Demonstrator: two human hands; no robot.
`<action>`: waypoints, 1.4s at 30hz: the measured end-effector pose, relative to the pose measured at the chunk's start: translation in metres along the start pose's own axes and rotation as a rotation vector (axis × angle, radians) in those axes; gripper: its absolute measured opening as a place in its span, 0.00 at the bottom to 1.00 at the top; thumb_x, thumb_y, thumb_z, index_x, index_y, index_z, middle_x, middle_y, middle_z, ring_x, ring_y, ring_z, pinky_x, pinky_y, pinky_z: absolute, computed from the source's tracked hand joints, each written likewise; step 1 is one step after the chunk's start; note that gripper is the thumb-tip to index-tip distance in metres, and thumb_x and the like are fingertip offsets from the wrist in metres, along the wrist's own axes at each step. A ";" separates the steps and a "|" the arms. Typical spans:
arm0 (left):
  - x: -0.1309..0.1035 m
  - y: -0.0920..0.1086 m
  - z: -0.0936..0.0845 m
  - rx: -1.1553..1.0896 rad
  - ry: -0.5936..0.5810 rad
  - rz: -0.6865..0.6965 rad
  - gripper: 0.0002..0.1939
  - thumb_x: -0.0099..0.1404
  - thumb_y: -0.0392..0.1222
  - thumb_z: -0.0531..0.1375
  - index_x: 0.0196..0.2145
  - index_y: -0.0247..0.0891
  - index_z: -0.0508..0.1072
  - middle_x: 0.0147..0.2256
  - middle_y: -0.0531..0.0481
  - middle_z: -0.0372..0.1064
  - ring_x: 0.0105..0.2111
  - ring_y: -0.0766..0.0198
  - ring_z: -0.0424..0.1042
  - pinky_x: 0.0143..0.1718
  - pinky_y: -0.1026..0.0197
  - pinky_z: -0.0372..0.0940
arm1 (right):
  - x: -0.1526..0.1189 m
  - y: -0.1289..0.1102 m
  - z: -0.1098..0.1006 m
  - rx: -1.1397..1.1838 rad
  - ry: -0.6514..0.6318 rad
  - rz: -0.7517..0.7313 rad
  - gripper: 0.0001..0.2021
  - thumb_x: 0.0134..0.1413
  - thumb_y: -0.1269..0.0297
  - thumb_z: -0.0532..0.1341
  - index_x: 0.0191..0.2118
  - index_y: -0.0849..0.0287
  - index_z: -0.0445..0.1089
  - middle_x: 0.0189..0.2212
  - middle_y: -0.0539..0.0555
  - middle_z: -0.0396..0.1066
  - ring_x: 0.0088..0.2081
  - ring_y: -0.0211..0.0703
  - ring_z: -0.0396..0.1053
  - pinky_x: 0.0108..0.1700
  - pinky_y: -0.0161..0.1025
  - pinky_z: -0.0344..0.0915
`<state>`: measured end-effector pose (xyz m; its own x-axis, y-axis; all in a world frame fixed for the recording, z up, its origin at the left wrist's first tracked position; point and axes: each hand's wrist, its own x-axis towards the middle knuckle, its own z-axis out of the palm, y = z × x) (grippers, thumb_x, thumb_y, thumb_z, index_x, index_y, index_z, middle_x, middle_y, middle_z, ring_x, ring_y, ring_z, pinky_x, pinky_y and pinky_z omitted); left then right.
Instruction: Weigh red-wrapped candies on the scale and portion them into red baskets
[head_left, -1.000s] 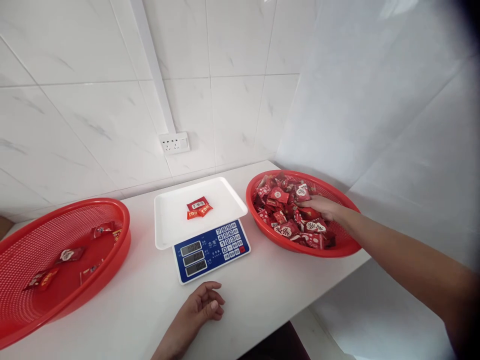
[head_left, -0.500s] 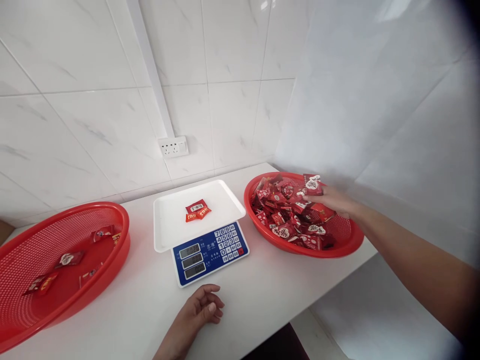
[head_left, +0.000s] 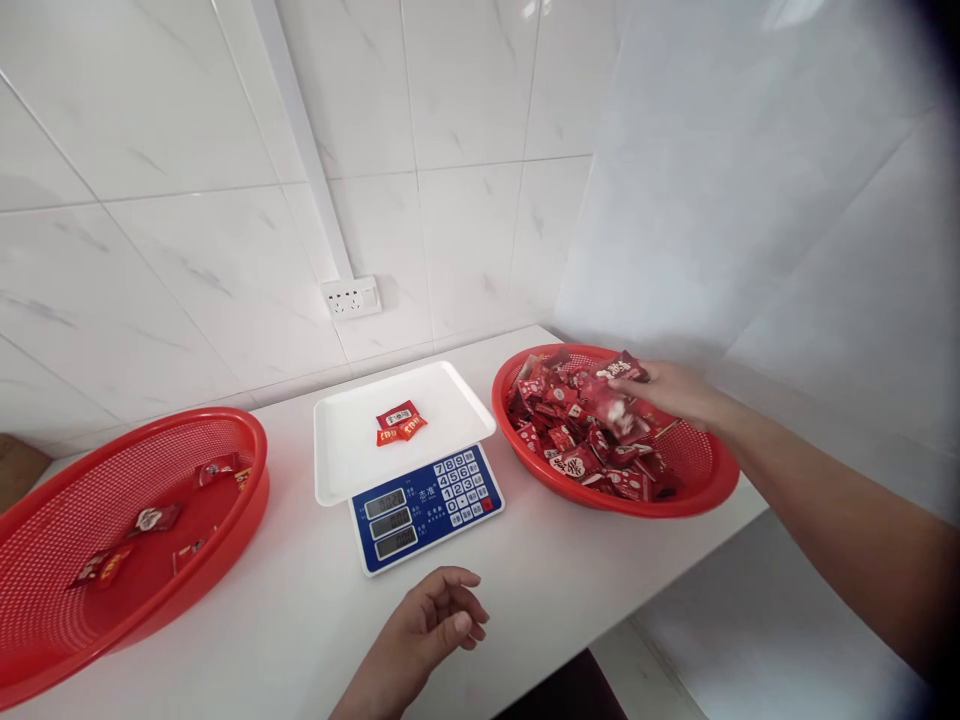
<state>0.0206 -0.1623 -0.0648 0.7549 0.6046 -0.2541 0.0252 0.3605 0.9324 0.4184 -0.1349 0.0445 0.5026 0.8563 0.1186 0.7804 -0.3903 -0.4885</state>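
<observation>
My right hand (head_left: 670, 390) is over the far right side of a red plastic basket (head_left: 697, 490) heaped with small red wrapped packets (head_left: 571, 462). Its fingers are closed on a red packet with white lettering (head_left: 621, 368); a blurred packet shows just beneath it. My left hand (head_left: 431, 628) hovers by the table's front edge, empty, its fingers loosely curled and apart. Beyond it stands a digital scale (head_left: 427, 505) with a blue keypad panel. On the scale's white tray (head_left: 341, 455) lie a dark red packet (head_left: 397, 414) and orange-red packets (head_left: 401, 432) touching it.
A second red basket (head_left: 251, 470) with several packets stands on the left of the white table (head_left: 300, 620). Behind rises a tiled wall with a power socket (head_left: 352, 297). A brown object (head_left: 21, 470) shows at the far left edge.
My left hand has shifted right along the front of the table. In the right basket, my right hand's packet has tilted and dipped slightly, and a packet below it is blurred by motion.
</observation>
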 end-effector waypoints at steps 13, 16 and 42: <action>0.018 0.028 0.016 -0.008 -0.039 0.128 0.21 0.60 0.51 0.60 0.47 0.40 0.67 0.38 0.44 0.68 0.39 0.59 0.68 0.41 0.55 0.63 | -0.025 -0.043 -0.009 0.093 -0.051 -0.085 0.16 0.52 0.55 0.56 0.43 0.55 0.71 0.39 0.53 0.76 0.40 0.50 0.72 0.42 0.41 0.65; 0.027 0.042 0.024 -0.086 0.017 0.246 0.28 0.59 0.53 0.60 0.54 0.44 0.61 0.48 0.42 0.65 0.51 0.54 0.63 0.48 0.51 0.61 | -0.048 -0.071 -0.010 0.279 -0.162 -0.131 0.16 0.49 0.52 0.58 0.40 0.55 0.72 0.35 0.53 0.77 0.37 0.53 0.73 0.40 0.45 0.67; -0.024 0.017 0.006 -0.492 0.660 0.214 0.24 0.59 0.50 0.61 0.51 0.46 0.61 0.40 0.50 0.69 0.30 0.66 0.70 0.24 0.67 0.64 | -0.129 -0.179 0.116 0.044 -0.692 -0.662 0.17 0.57 0.47 0.52 0.40 0.55 0.60 0.23 0.50 0.70 0.25 0.46 0.68 0.26 0.36 0.53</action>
<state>0.0069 -0.1752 -0.0407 0.1697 0.9303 -0.3251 -0.4779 0.3662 0.7984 0.1711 -0.1364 0.0165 -0.3774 0.9142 -0.1478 0.8054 0.2453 -0.5396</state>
